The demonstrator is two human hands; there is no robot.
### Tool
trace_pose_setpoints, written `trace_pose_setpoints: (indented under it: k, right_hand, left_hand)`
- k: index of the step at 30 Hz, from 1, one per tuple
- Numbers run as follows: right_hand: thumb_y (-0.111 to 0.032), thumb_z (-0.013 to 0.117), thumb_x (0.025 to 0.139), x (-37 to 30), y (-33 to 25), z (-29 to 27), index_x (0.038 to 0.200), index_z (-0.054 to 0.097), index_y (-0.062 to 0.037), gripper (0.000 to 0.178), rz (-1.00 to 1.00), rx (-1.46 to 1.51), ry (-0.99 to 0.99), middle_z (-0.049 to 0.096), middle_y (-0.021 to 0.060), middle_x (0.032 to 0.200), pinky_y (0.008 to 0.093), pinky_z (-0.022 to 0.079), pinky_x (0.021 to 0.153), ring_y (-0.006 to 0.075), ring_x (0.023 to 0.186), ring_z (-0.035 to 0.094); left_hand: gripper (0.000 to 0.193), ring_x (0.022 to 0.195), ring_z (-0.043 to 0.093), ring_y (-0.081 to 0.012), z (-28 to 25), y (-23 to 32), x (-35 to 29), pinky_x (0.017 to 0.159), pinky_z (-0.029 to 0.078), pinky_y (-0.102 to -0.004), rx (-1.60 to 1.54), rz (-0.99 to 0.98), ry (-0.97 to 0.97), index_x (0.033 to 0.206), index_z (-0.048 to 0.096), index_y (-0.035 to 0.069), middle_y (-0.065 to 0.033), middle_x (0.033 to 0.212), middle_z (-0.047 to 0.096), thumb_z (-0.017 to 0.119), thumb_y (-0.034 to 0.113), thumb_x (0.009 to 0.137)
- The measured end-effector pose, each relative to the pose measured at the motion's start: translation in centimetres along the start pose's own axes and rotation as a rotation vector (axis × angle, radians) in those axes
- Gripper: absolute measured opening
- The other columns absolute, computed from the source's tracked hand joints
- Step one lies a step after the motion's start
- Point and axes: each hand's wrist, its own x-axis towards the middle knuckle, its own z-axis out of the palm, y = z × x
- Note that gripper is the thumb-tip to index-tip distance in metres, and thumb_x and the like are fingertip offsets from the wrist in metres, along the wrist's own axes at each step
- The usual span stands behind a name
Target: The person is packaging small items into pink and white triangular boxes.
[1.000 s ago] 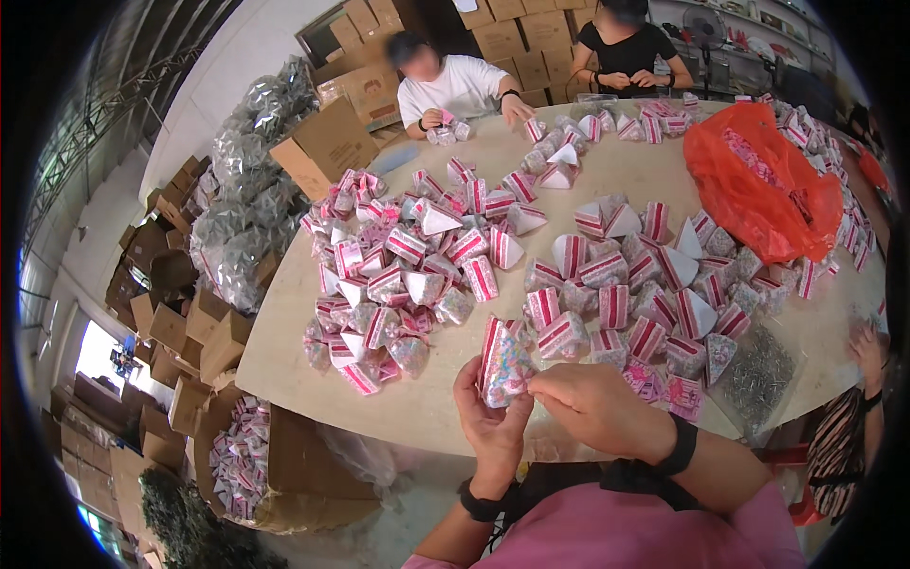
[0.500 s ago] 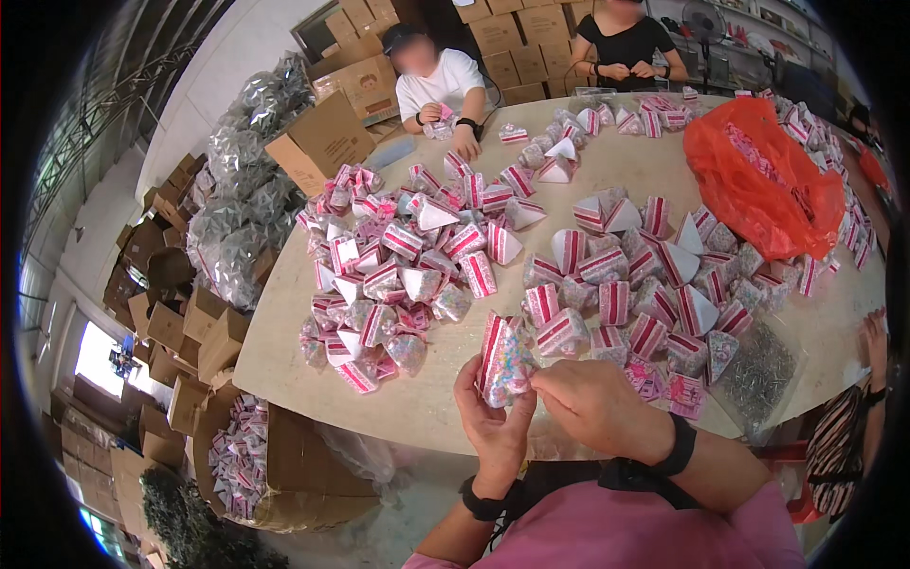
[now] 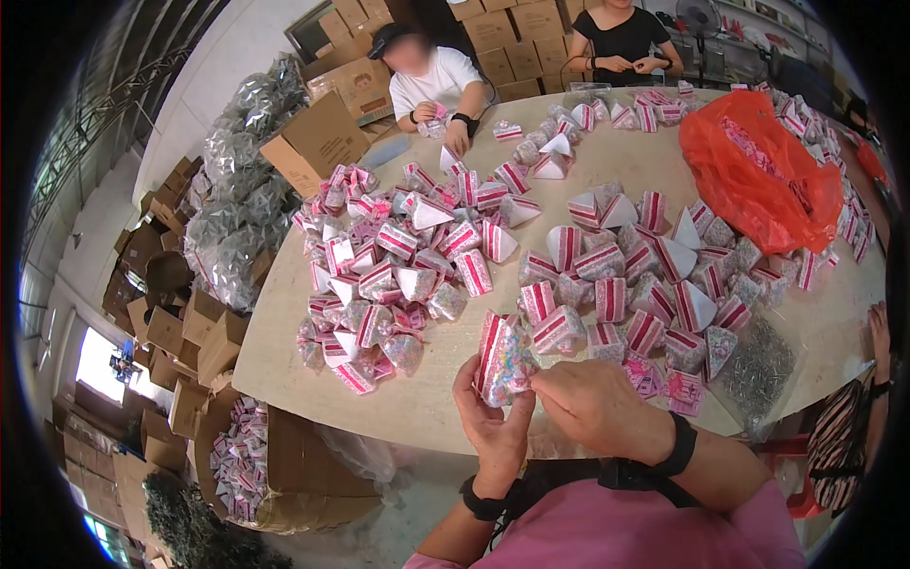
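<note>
My left hand (image 3: pixel 495 431) is closed round a wedge-shaped toy cake slice (image 3: pixel 506 365), its fingers and thumb on either side. The slice has pink and white stripes on its side and a top covered in pastel sprinkles. At the slice's narrow tip, my right hand (image 3: pixel 592 403) is closed in a pinch, with its fingers curled. Whatever lies between those fingertips is too small or hidden to make out. Just beyond my hands lies a loose group of similar cake slices (image 3: pixel 611 299), and to the left is another heap of slices (image 3: pixel 398 242).
A clear bag of small metal pieces (image 3: pixel 758 370) lies near my right forearm. Pink printed cards (image 3: pixel 682 391) are beside it. A red plastic bag (image 3: pixel 706 156) sits at the right. Two people work across the pale table (image 3: pixel 284 379); a cardboard box of slices (image 3: pixel 303 484) stands below left.
The whole view has shifted slightly. Both hands and the cake slice keep almost the same pose. Across the table, the person in black has moved their hands a little.
</note>
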Motion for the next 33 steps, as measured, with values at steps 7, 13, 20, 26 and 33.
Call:
trace_pose_setpoints:
  k: [7,13,20,26,33]
  right_hand:
    - [-0.007,0.058,0.081,0.0,-0.1,-0.1,0.089,0.058,-0.0017,0.010,0.041,0.003,-0.040,0.057,0.0119,0.072,0.0408,0.044,0.053,0.0318,0.064,0.058]
    - [-0.008,0.057,0.081,-0.2,0.1,0.1,0.088,0.057,-0.0023,0.009,0.044,-0.005,-0.043,0.056,0.0122,0.072,0.0412,0.044,0.053,0.0320,0.065,0.058]
    - [-0.008,0.058,0.081,-0.2,0.1,0.3,0.084,0.055,-0.0028,0.007,0.044,-0.026,-0.039,0.055,0.0122,0.068,0.0418,0.043,0.051,0.0328,0.061,0.057]
    - [-0.007,0.058,0.080,-0.3,0.2,0.6,0.082,0.054,-0.0030,0.006,0.053,-0.019,-0.026,0.054,0.0130,0.066,0.0422,0.042,0.051,0.0335,0.059,0.057]
    - [-0.007,0.058,0.079,-0.5,0.3,0.5,0.082,0.055,-0.0030,0.006,0.063,-0.039,-0.013,0.055,0.0132,0.067,0.0423,0.043,0.052,0.0337,0.060,0.057]
  left_hand:
    - [0.068,0.115,0.047,-0.0198,-0.1,-0.1,0.0,0.098,0.039,-0.0322,0.051,0.030,-0.005,0.134,0.029,0.000,-0.0132,0.126,0.042,0.066,-0.006,0.077]
    - [0.068,0.114,0.047,-0.0201,-0.1,-0.1,-0.2,0.098,0.039,-0.0322,0.100,0.028,-0.015,0.134,0.029,0.000,-0.0128,0.125,0.041,0.066,-0.006,0.076]
    - [0.069,0.114,0.047,-0.0201,-0.2,-0.4,-0.2,0.097,0.040,-0.0320,0.184,0.087,-0.003,0.133,0.030,0.000,-0.0127,0.124,0.041,0.068,-0.005,0.075]
    - [0.067,0.111,0.047,-0.0255,-0.7,-1.2,-0.1,0.095,0.040,-0.0358,0.407,0.220,0.031,0.130,0.036,-0.001,-0.0166,0.122,0.042,0.070,-0.004,0.072]
    - [0.072,0.110,0.045,-0.0367,-1.1,-1.3,0.4,0.093,0.039,-0.0408,0.619,0.437,0.022,0.129,0.039,-0.002,-0.0219,0.121,0.044,0.072,-0.004,0.065]
